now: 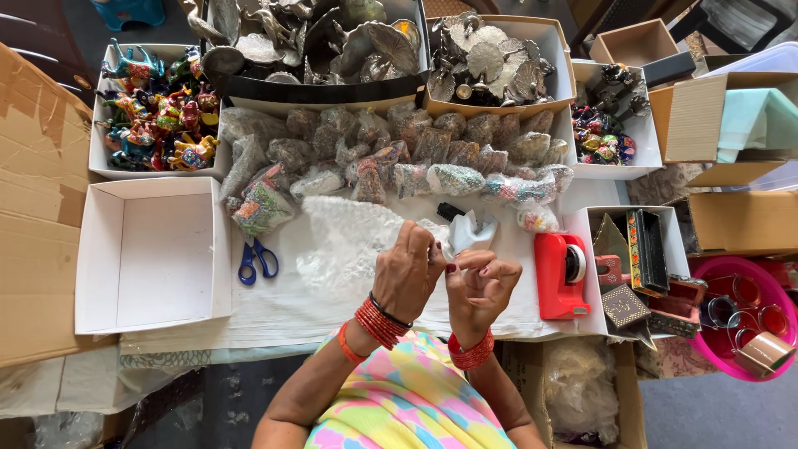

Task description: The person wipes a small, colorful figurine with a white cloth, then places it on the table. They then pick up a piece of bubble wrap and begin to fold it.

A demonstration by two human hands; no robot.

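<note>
Hands meet above the bench (274, 312) — left hand (407, 274) and right hand (480, 287), fingers curled, pinch a small white wrapped piece (471, 230) beside bubble wrap (345, 245) — red tape dispenser (559, 274) just right.

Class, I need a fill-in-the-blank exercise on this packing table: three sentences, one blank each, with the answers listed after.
1. The scissors have ____ handles.
2. The tape dispenser lies to the ____ of both hands.
3. The white box left of the scissors is ____.

Missing words: blue; right; empty
</note>
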